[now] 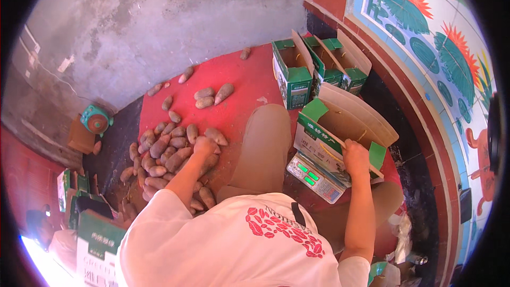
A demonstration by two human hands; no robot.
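A person in a white cloth shirt with red shapes (223, 239) is at a wide red mat (249, 77), one leg in brown trousers (265, 143) bent up in the middle. The left hand (204, 147) is down at the right side of a big heap of long, brown-pink root vegetables (159, 147), right by a few of them. Its fingers are hard to see, so one cannot tell if it is wide, narrow or holding one. The heap lies along the left edge of the mat, and part of it pokes out past that edge onto the dark floor (121, 141). Some loose root vegetables (224, 93) lie apart — a few near the mat's far left corner, three close together nearer the middle, and one by the far edge. The right hand (355, 158) is curled tight on the near top edge of an open green and white cardboard box (317, 141) on the right side of the mat. A flat white scale (325, 187) with small green lit screens (307, 173) sticks out from under the near side of that box. Past it, three more open green and white boxes (294, 77) stand side by side near the mat's far right corner. A patchy grey wall (159, 16) rises behind the far edge, and a tiled wall painted with green plants and red flowers (425, 42) is on the right.
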